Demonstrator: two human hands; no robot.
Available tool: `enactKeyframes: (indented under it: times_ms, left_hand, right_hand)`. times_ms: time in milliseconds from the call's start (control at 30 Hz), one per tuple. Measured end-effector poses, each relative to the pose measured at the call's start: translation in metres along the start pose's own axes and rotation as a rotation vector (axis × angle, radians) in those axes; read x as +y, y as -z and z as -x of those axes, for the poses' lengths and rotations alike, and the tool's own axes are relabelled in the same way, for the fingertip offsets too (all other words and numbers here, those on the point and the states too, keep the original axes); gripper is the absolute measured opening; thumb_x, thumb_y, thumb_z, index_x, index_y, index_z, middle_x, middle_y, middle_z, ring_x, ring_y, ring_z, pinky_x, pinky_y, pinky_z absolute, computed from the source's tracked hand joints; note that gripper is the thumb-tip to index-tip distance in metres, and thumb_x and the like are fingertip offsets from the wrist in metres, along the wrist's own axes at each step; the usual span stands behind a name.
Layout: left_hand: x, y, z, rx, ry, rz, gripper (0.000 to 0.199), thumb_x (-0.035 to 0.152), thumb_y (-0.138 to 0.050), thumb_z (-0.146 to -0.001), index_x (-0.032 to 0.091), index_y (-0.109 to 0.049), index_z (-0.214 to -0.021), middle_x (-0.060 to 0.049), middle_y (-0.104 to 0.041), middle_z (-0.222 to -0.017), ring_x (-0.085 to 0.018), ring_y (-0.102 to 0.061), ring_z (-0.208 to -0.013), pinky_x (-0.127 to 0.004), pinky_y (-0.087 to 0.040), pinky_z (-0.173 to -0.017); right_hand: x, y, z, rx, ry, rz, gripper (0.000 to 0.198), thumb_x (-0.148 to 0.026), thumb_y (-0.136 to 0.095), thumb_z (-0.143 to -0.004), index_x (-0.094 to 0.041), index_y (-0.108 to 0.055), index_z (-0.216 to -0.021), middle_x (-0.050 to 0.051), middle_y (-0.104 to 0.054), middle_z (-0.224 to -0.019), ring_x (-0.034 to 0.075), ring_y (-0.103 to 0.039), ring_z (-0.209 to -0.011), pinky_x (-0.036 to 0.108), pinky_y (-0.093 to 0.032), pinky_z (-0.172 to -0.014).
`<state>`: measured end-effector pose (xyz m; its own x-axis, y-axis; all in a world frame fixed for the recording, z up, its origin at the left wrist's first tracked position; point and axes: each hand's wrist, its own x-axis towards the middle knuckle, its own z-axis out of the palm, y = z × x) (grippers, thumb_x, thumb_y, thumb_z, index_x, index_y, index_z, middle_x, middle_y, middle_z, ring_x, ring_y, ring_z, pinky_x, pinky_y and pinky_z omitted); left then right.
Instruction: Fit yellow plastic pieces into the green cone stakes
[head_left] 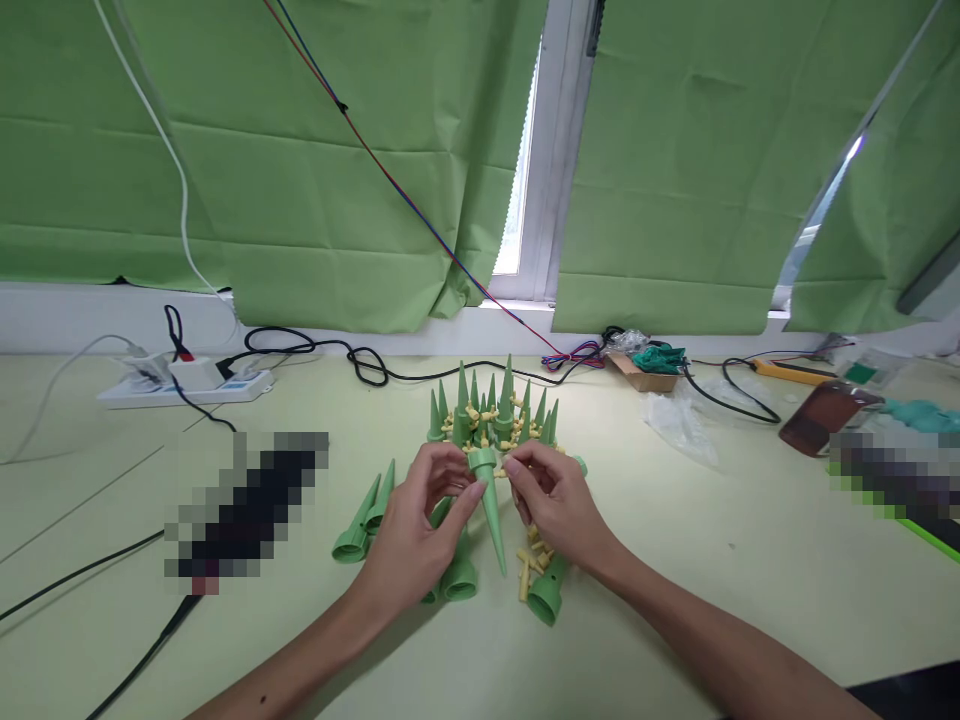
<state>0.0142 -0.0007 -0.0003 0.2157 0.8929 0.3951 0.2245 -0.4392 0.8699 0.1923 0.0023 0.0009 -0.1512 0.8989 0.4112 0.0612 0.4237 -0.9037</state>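
Note:
My left hand [416, 525] grips a green plastic watering spike [491, 510] between thumb and fingers, its wide cap up and its tip slanting down toward me. Close to that cap, my right hand [564, 500] is closed in a pinch. A small pale yellow bit shows by its fingertips, but I cannot tell whether it is held. Loose green spikes [352, 535] lie left of and beneath my left hand. Under my right hand are yellow T-shaped valve pieces [527, 570] and another green spike [547, 597]. Behind both hands, several green spikes [508, 400] stand upright with yellow pieces among them.
A white power strip [187, 388] and black cables lie at the back left. A blurred dark object [251, 510] is on the left. Toward the right are a small cardboard box [641, 372], clear plastic bags [679, 425], a reddish-brown bottle [829, 412] and a yellow-handled tool [795, 373].

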Motion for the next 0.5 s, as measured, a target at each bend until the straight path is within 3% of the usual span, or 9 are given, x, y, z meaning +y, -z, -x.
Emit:
enactKeyframes:
  times_ms: [333, 500]
  left_hand:
    - [0.002, 0.002, 0.003, -0.017, -0.055, -0.180, 0.016, 0.034, -0.060, -0.092, 0.026, -0.048, -0.099, 0.001, -0.058, -0.093, -0.015, -0.063, -0.084, -0.029, -0.052, -0.074]
    - [0.003, 0.002, 0.006, -0.034, -0.092, -0.217, 0.011, 0.032, -0.058, -0.093, 0.025, -0.051, -0.100, -0.002, -0.062, -0.098, -0.018, -0.063, -0.090, -0.032, -0.053, -0.076]
  right_hand:
    - [0.001, 0.008, -0.005, -0.052, -0.013, 0.040, 0.030, -0.038, -0.057, -0.093, -0.018, -0.054, -0.071, -0.005, -0.042, -0.053, 0.008, -0.037, -0.045, 0.022, -0.029, -0.043]
    - [-0.002, 0.011, -0.008, -0.116, -0.100, -0.049, 0.033, -0.042, -0.059, -0.090, -0.018, -0.055, -0.069, -0.006, -0.039, -0.049, 0.007, -0.033, -0.041, 0.021, -0.027, -0.040]
